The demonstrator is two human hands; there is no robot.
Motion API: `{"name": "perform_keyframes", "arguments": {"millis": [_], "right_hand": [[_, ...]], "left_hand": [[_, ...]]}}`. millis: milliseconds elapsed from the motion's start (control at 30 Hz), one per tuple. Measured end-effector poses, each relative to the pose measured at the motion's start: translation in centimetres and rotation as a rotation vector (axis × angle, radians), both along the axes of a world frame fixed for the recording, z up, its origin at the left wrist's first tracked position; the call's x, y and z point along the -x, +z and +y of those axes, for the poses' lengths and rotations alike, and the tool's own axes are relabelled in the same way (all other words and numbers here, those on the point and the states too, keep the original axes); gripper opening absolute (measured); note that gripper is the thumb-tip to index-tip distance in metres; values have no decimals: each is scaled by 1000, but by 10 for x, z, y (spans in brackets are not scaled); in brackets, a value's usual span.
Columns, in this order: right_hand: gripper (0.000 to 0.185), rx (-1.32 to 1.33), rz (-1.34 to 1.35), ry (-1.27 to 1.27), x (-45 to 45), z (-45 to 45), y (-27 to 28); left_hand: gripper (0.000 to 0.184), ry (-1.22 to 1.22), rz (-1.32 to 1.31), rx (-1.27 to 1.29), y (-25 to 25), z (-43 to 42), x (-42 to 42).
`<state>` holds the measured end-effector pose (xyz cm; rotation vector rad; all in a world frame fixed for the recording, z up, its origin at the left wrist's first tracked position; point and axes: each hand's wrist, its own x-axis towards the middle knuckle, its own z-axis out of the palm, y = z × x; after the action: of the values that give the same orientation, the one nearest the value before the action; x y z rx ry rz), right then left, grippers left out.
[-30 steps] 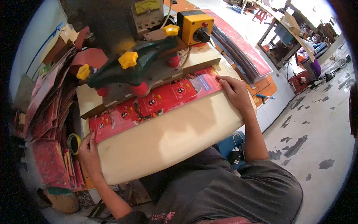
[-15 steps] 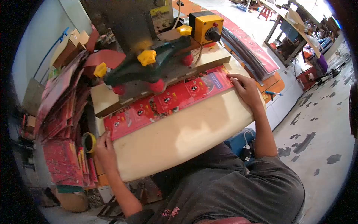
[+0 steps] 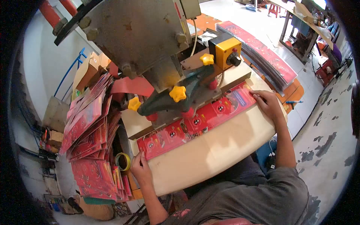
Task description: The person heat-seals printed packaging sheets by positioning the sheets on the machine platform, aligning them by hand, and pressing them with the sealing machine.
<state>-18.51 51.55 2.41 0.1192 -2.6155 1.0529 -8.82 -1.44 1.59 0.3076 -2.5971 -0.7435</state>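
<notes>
A long red printed plastic packaging strip [image 3: 204, 129] lies on a pale, rounded work board [image 3: 210, 157]. Its far edge runs along the front of a press machine [image 3: 146, 41]. At the strip's left end, my left hand [image 3: 142, 170] pinches the near corner between thumb and fingers. My right hand [image 3: 268, 106] holds the opposite end, fingers bent over its edge. Just beyond the strip is the press's dark green clamp bar [image 3: 159, 101], carrying yellow star knobs [image 3: 177, 93] and red fittings.
Stacked red printed sheets [image 3: 90, 120] lean at the left, beside a yellow tape roll [image 3: 123, 162]. A yellow control box [image 3: 227, 52] with a black dial stands behind the board. More flat red packaging [image 3: 262, 52] and a blue pen [image 3: 294, 102] lie on the orange table at right.
My view has shifted, so the scene sits farther right and lower, and more of the press head shows. Both hands stay at the strip's ends.
</notes>
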Motion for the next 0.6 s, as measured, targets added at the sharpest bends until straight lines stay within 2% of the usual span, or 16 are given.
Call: {"name": "perform_keyframes", "arguments": {"millis": [133, 267, 333, 433, 600], "right_hand": [[24, 62, 10, 14, -1, 1, -2], [24, 14, 35, 42, 0, 5, -4], [24, 20, 38, 74, 4, 10, -7], [24, 69, -24, 25, 0, 1, 3], [24, -9, -1, 28, 5, 3, -9]], "left_hand": [[26, -14, 32, -32, -4, -1, 3], [27, 7, 29, -64, -7, 0, 3], [29, 29, -12, -133, 8, 12, 4], [30, 41, 13, -87, 11, 16, 3], [35, 86, -53, -113, 13, 16, 6]]}}
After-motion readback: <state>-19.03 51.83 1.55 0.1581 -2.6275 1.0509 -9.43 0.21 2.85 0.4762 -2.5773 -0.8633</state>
